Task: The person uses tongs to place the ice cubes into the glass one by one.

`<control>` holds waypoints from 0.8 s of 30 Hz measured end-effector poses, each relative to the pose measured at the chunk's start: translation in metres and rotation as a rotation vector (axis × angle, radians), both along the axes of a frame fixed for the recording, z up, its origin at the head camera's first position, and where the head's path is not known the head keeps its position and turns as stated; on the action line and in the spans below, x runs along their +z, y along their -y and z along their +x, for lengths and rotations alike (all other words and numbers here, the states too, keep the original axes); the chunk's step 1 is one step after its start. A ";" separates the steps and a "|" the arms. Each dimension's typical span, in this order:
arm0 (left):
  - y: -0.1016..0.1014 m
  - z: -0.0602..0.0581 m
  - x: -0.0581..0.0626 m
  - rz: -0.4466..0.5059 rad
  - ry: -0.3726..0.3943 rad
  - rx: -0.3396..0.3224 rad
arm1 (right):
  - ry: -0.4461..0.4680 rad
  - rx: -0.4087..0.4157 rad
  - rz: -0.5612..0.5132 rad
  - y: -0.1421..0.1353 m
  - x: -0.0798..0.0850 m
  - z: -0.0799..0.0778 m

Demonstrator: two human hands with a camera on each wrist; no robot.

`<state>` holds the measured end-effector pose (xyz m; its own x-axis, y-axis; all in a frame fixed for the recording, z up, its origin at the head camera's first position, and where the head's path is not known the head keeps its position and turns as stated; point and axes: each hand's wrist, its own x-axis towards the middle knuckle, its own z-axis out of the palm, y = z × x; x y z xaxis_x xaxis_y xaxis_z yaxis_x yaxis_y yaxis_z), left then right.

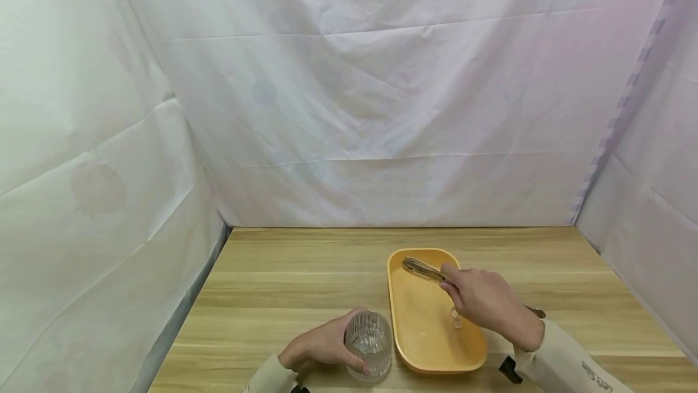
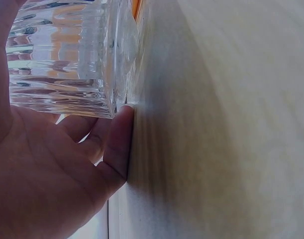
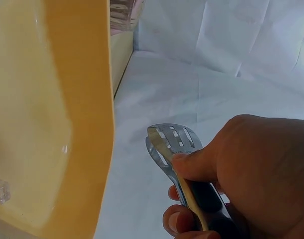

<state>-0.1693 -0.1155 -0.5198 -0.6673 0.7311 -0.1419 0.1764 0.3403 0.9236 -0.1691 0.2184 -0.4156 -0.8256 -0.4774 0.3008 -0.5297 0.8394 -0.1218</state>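
My left hand point(image 1: 324, 341) grips a clear ribbed glass point(image 1: 369, 344) that stands upright on the table, thumb on the near side and fingers round the far side. Whether the glass holds anything clear at its bottom I cannot tell. Slotted metal tongs point(image 3: 177, 142) with dark grips are held in my right hand point(image 1: 485, 299), above the right side of a yellow-orange tray point(image 1: 411, 320). The two tong heads lie close together with nothing seen between them. A few small clear cubes, like ice point(image 1: 457, 321), lie in the tray, partly hidden by the right hand.
The wood-grain table point(image 1: 283, 272) runs back to a white cloth wall point(image 1: 382, 108), with more cloth point(image 1: 98, 199) along the left and right sides. The tray's left rim stands close beside the glass.
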 end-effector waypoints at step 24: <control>0.000 0.000 0.000 -0.010 0.009 0.005 | -0.070 0.081 -0.012 0.018 0.023 0.021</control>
